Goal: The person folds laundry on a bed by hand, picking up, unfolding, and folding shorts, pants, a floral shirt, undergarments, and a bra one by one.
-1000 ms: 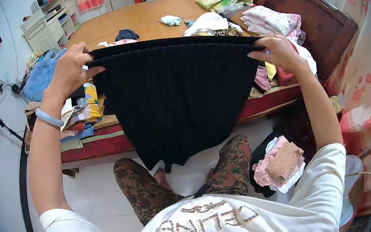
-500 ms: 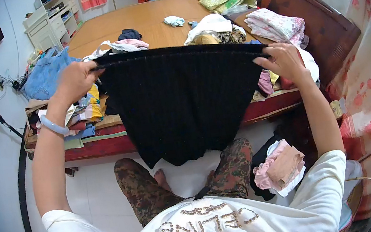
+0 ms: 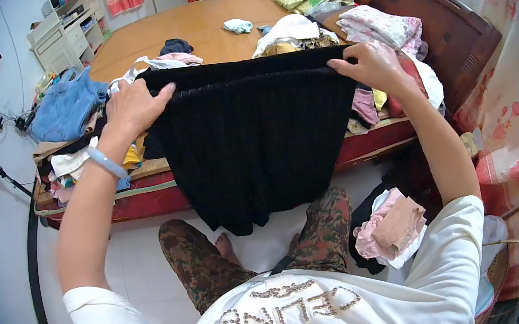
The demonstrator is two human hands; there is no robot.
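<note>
Left hand [image 3: 135,108] and right hand [image 3: 375,67] pinch the cloth [image 3: 260,142] by its top edge before the bed [image 3: 200,24]; should either grip loosen, that side could drop.

Holding a black garment [image 3: 258,145] by its top band [image 3: 250,69], left hand [image 3: 134,107] to right hand [image 3: 376,65], facing one super cluttered bed [image 3: 200,24].

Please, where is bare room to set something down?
The bed is bare beyond the dark bundle, between the cabinet and the blue cloth. The floor is bare left of the trousers. Crowded: the bed's near side, jeans left of the black garment, pink cloth right of it.
</note>
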